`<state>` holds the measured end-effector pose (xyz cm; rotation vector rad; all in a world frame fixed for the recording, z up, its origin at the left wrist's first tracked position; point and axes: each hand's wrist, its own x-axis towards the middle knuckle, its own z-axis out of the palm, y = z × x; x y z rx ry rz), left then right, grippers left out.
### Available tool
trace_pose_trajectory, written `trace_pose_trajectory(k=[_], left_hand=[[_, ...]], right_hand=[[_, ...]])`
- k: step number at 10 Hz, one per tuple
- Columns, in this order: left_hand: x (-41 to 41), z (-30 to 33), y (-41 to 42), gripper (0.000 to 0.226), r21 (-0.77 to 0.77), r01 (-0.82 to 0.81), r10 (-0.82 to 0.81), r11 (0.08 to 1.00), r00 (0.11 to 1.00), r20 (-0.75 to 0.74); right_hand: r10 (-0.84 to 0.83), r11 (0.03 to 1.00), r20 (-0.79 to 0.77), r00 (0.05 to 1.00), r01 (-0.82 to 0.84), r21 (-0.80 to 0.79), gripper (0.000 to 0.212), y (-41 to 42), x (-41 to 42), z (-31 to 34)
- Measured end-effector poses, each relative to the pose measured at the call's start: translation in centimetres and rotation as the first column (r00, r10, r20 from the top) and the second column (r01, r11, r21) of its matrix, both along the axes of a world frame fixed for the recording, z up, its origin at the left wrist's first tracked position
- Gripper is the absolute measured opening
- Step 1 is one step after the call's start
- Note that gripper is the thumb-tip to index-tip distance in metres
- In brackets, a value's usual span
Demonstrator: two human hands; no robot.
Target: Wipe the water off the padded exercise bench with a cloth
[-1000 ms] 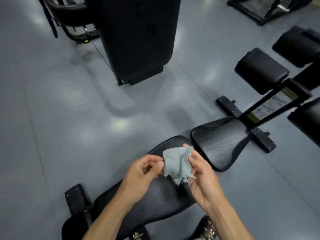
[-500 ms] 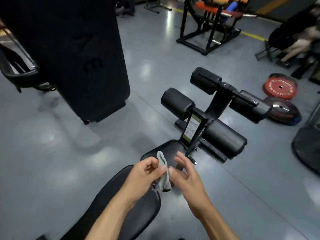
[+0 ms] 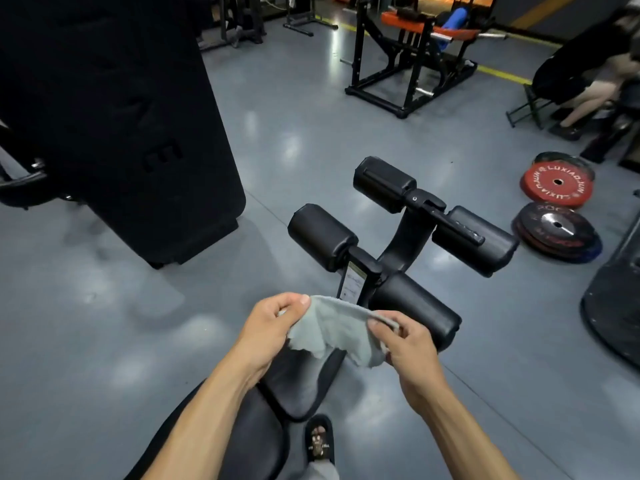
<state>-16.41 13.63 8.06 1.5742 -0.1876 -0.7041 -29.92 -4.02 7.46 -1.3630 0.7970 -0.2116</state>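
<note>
Two hands (image 3: 268, 329) (image 3: 407, 342), frayed fuzzy cloth (image 3: 334, 329)

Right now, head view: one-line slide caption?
Both hands, left hand and right hand, stretch a grey cloth above the black padded bench.

A gym: weight plates (image 3: 557, 183), a padded bench (image 3: 298, 382) and racks (image 3: 405, 64) on grey flooring.

head | worn, faces forward-down | close over hands (image 3: 332, 336) | single view
</note>
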Motion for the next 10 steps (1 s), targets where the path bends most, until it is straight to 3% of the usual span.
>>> trace_pose_trajectory(k=[1, 2, 5, 8, 9, 10], left_hand=[[3.0, -1.4, -2.9, 0.034, 0.006, -0.013, 0.013, 1.0, 0.999, -0.047], [5.9, -3.3, -6.7, 0.043, 0.021, 0.005, -0.003, 1.0, 0.995, -0.1], [12.7, -6.4, -18.6, 0.01, -0.035, 0.016, -0.026, 0.999, 0.945, -0.325], [21.0, -5.8, -32.2, 0.006, -0.014, -0.326, 0.307, 0.945, 0.903, -0.3], [23.3, -5.2, -35.3, 0.023, 0.033, -0.408, 0.404, 0.912, 0.883, -0.237], [23.8, -5.5, -35.5, 0.025, 0.115, -0.501, 0.513, 0.858, 0.846, -0.143]], right_hand=[[-0.06, 0.998, -0.003, 0.998, 0.06, 0.002, 0.012, -4.4, 2.6, -0.1], [-0.095, 0.991, -0.009, 0.995, 0.093, -0.099, 0.02, -8.8, 5.9, -1.0], [0.002, 0.914, -0.061, 0.998, -0.026, -0.404, 0.034, -21.4, 15.3, -2.2], [0.138, 0.795, -0.112, 0.984, -0.178, -0.58, 0.031, -36.1, 29.6, -2.0], [0.128, 0.764, -0.146, 0.981, -0.191, -0.616, 0.026, -40.4, 33.4, -2.2], [0.134, 0.59, -0.357, 0.925, -0.363, -0.721, 0.037, -42.3, 35.2, -4.3]])
